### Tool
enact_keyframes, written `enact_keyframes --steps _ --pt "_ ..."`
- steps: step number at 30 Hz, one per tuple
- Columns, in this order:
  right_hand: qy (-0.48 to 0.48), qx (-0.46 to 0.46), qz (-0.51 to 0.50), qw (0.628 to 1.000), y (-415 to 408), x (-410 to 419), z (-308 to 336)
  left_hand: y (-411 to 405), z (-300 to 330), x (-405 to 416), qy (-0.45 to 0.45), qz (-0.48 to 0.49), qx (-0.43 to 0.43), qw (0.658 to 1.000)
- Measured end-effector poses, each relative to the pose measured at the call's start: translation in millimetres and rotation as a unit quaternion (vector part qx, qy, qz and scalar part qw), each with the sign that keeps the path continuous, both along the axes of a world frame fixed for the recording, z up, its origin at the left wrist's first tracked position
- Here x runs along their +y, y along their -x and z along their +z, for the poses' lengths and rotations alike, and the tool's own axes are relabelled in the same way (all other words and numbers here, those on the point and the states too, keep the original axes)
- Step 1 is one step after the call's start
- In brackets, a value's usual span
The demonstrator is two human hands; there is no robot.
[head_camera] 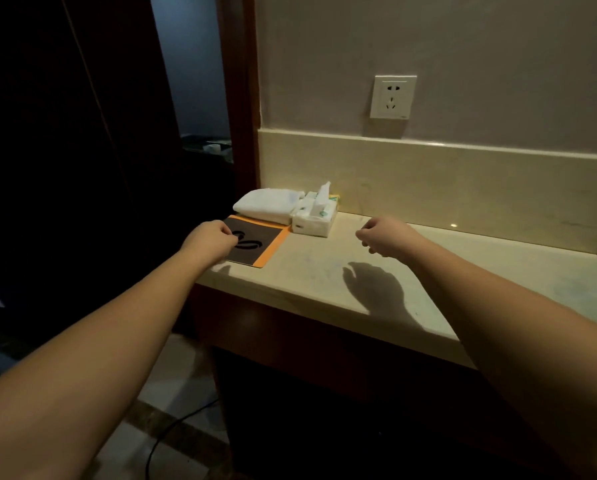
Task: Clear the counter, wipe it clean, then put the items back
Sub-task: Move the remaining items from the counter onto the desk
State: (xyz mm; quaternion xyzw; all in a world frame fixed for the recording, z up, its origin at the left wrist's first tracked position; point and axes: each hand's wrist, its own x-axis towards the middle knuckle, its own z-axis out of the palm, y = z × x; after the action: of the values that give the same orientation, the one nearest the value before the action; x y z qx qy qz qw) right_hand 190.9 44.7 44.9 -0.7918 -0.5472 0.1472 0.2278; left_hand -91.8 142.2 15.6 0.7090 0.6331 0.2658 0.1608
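A cream stone counter runs along the wall. At its left end lies a flat orange and dark brown mat with a black loop design. A folded white towel rests on the mat's far edge. Beside the towel stands a white tissue pack with a tissue sticking up. My left hand hovers over the mat's near left part, fingers loosely curled, holding nothing. My right hand hangs above the counter right of the tissue pack, fingers loosely curled and empty. Its shadow falls on the stone.
A white wall socket sits above the cream backsplash. A dark wooden door frame borders the counter's left end, with a dark room beyond. A black cable trails on the tiled floor below.
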Motion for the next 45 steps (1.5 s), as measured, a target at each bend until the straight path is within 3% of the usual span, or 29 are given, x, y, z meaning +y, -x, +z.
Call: enact_keyframes --steps 8,18,25,28,31,34,38,42,45 --pt "0.041 0.049 -0.011 0.998 -1.1 80.2 -15.9 -10.2 -10.0 57.0 0.074 0.112 0.143 0.981" --pt "0.004 0.164 -0.067 0.984 4.8 135.8 -33.8 -15.7 -16.9 95.9 0.156 0.165 0.184 0.956" --pt "0.036 0.158 -0.066 0.985 7.8 143.8 -31.5 -11.9 -20.9 109.5 0.187 0.164 0.173 0.953" --pt "0.030 0.265 -0.047 0.963 6.5 141.9 -31.4 -11.9 -13.4 98.3 0.179 0.174 0.195 0.948" --pt "0.012 0.388 -0.111 0.915 6.0 141.2 -25.8 -9.5 -11.8 93.0 0.185 0.187 0.195 0.945" --pt "0.014 0.494 -0.144 0.857 9.7 131.8 -13.6 -2.2 -16.0 91.0 0.182 0.182 0.164 0.952" --pt "-0.007 0.543 -0.127 0.830 7.3 122.0 -14.7 3.1 -13.4 74.6 0.153 0.145 0.097 0.973" --pt "-0.004 0.526 -0.117 0.843 5.6 113.4 -16.8 10.5 -14.3 58.4 0.134 0.136 -0.080 0.978" --pt "0.002 0.533 -0.119 0.838 1.6 101.1 -15.1 19.8 -9.5 46.9 0.132 0.130 -0.251 0.950"
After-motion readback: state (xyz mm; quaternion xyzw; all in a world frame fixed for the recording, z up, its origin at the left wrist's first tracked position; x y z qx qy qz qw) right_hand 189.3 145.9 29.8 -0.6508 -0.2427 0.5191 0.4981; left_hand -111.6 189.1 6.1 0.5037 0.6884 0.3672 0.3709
